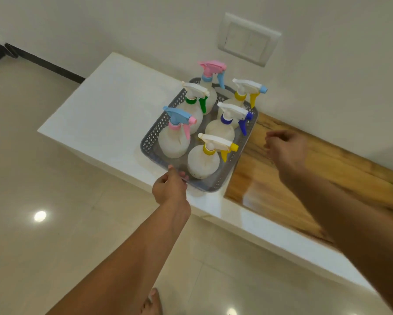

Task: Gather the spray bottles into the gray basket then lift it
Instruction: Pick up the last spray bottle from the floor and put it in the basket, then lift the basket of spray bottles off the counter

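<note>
Basket (153, 136), gray and perforated, sits on the white counter (104, 105), its right side just beside the wooden inlay (327, 169) and its near edge close to the counter's front edge. All six spray bottles stand upright inside it, in two rows running away from you.

Head view, left row, near to far: the bottle with the blue head and pink collar (174, 142), the bottle with the white head and green trigger (192, 110), and the bottle with the pink head and blue trigger (208, 85) at the far end. Right row, near to far: the bottle with the yellow collar and yellow nozzle (203, 162), the bottle with the dark blue trigger (220, 130), and the bottle with the yellow trigger and light blue nozzle (237, 101). The nozzles in the right row point right, over the basket's rim.

Your left hand (169, 187) grips the basket's near-left rim, fingers curled over the edge. Your right hand (286, 151) is over the wooden inlay, clear of the basket's right side, blurred, fingers loosely curled and grasping nothing.

From this view, you cannot tell whether the basket is off the counter. A wall switch plate (249, 39) is mounted above it.
</note>
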